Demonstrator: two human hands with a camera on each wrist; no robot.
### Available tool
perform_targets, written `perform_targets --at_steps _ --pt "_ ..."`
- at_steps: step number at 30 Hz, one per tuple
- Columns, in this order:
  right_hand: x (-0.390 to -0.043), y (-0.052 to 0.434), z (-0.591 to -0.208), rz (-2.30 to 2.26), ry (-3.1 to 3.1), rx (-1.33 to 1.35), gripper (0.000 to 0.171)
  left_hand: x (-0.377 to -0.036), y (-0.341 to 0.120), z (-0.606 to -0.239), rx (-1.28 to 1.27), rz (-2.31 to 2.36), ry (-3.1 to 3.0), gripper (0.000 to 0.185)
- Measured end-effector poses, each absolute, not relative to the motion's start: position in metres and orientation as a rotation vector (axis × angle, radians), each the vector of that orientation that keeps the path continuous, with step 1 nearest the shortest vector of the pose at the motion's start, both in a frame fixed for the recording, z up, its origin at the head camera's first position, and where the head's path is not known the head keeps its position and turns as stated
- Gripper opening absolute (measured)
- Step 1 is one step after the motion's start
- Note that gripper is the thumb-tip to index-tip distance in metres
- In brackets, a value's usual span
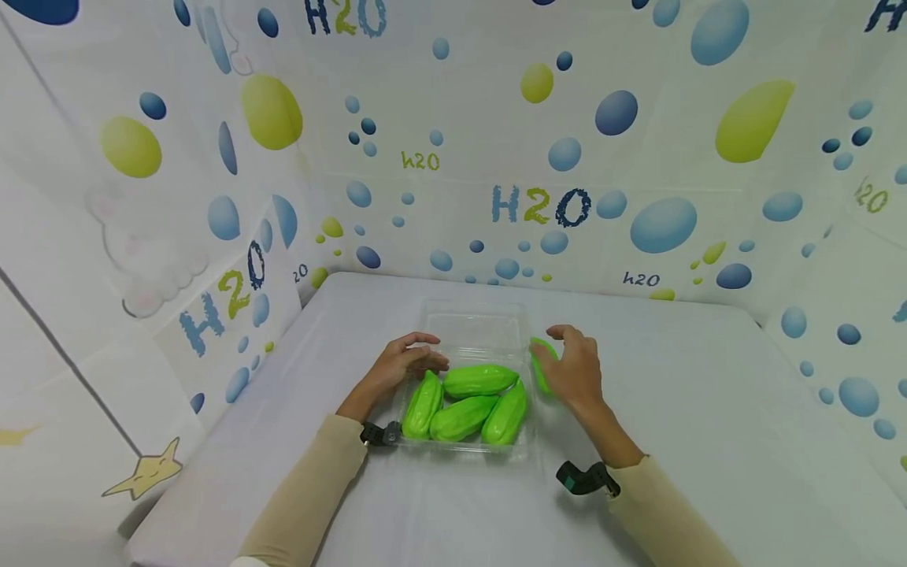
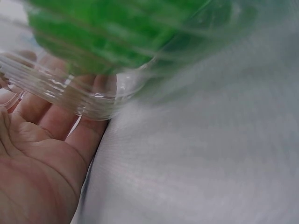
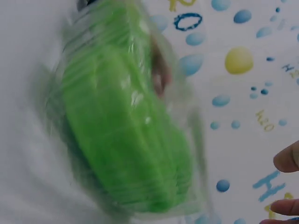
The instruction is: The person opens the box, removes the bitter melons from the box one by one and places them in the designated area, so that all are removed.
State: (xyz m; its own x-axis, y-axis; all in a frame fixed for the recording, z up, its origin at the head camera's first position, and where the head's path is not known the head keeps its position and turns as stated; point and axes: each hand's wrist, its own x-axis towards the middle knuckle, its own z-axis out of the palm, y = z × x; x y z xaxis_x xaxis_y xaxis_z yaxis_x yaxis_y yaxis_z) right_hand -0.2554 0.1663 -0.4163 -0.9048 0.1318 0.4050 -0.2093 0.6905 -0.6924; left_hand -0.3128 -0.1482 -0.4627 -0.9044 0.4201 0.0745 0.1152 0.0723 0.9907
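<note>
A clear plastic clamshell box (image 1: pixel 468 446) stands on the table, its lid (image 1: pixel 473 331) folded back. Several bright green, ridged, fruit-like pieces (image 1: pixel 464 417) lie in its base. My left hand (image 1: pixel 397 366) rests at the box's left side; in the left wrist view its fingers (image 2: pixel 60 119) lie along the clear wall, partly seen through it. Beside the box's right edge is another green piece (image 1: pixel 542 378), partly hidden by my right hand (image 1: pixel 574 370). In the right wrist view the thumb (image 3: pixel 289 158) and fingers (image 3: pixel 286 206) stand apart, with only the patterned wall showing between them.
White cloth covers the table (image 1: pixel 680 378). Behind and along both sides hang white sheets (image 1: pixel 468 220) printed with blue and yellow drops and lettering. A dark camera mount is strapped to each wrist, the right one (image 1: pixel 584 478) standing off above the table.
</note>
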Motion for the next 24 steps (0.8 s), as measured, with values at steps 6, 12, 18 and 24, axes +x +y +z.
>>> perform_targets --at_steps 6,12,18,24 --pt "-0.245 0.157 -0.405 1.139 -2.527 0.328 0.041 -0.313 -0.149 -0.463 0.549 1.938 2.096 0.042" --pt "-0.235 0.148 -0.403 1.074 -2.603 0.586 0.046 -0.313 -0.149 -0.463 0.552 1.942 2.092 0.042" --pt "-0.226 0.136 -0.403 1.054 -2.624 0.723 0.046 -0.313 -0.148 -0.464 0.548 1.948 2.095 0.04" --pt "-0.219 0.125 -0.405 1.015 -2.586 0.885 0.047 -0.314 -0.148 -0.464 0.524 1.954 2.088 0.042"
